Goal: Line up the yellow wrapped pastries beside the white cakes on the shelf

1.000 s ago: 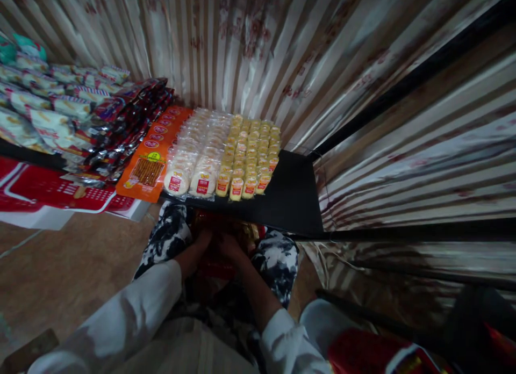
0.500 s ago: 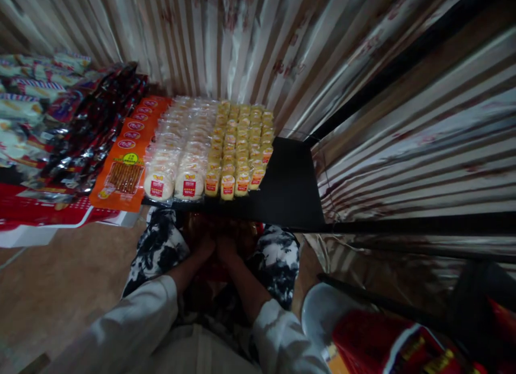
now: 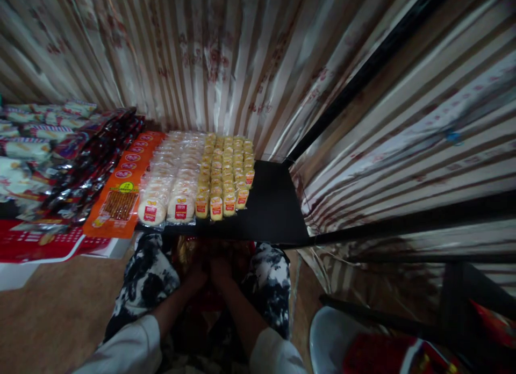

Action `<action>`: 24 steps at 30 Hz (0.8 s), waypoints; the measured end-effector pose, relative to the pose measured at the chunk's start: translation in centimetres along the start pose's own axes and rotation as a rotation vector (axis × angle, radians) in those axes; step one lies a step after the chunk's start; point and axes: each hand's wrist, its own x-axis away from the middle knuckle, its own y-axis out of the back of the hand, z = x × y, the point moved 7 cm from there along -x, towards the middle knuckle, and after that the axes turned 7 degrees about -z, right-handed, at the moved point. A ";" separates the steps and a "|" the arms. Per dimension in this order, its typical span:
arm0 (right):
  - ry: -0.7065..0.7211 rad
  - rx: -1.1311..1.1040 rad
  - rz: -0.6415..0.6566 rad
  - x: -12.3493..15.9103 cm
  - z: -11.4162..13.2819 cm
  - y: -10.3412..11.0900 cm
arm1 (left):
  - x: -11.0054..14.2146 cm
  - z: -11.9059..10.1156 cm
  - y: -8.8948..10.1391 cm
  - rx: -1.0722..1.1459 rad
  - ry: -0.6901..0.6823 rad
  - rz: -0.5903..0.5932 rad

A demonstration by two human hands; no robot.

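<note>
My left hand [image 3: 196,278] and my right hand [image 3: 220,270] are close together low in the dark, between my knees in black-and-white trousers [image 3: 145,280]. Both reach into a red and gold package [image 3: 236,253] under the edge of a black shelf [image 3: 274,210]. The fingers are hidden in shadow, so their grip is unclear. On the shelf above the hands lie rows of round white cakes in clear wrappers [image 3: 167,202] and rows of small yellow packets [image 3: 226,175].
Orange snack packets [image 3: 121,194], dark red packets [image 3: 86,164] and pale bags [image 3: 24,148] fill the shelf to the left. Striped curtains [image 3: 226,57] hang behind and to the right. A white stool [image 3: 330,339] with a red bag [image 3: 374,355] stands at the lower right. Brown floor [image 3: 52,309] lies left.
The view has tilted up and shifted, so the shelf sits lower in the picture. My hands have stayed together at the red package and show less of my sleeves.
</note>
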 end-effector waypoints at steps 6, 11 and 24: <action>0.026 -0.033 -0.119 1.7 -0.3 3.3 | 0.6 0.2 -0.1 -0.056 -0.029 0.000; 0.012 -0.096 -0.220 3.7 -1.3 5.5 | 1.9 -0.3 -0.9 0.038 -0.025 0.082; 0.229 -0.372 -0.642 9.9 -1.3 13.7 | 6.3 -10.4 1.4 0.171 -0.268 0.060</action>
